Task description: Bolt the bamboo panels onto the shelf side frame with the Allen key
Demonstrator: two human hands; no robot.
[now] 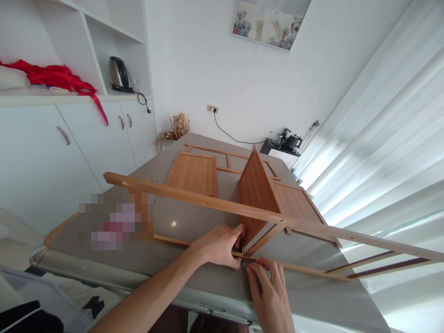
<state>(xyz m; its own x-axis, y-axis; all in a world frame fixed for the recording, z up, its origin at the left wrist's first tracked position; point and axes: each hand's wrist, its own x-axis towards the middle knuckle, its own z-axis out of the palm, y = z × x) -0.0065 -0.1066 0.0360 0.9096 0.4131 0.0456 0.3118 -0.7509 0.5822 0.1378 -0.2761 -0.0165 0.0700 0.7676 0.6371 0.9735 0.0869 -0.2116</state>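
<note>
A long wooden side frame [194, 196] stands on its edge across the table, and an upright wooden shelf panel [258, 189] meets it near the middle. My left hand [218, 245] is closed around the frame's lower rail where it meets the panel's near corner. Just to the right, my right hand [270, 282] has thumb and fingers pinched together close to the same rail. Something small and dark shows at these fingertips, too small to name. A bolt head [282, 221] is visible in the upper rail.
Behind the frame lie a loose wooden panel [194, 173], another panel [301, 206] and a thin slatted frame [228, 160] on the grey table [194, 286]. Small clear bits [156, 178] lie at the left, near a blurred patch. White curtains [391, 138] hang at the right.
</note>
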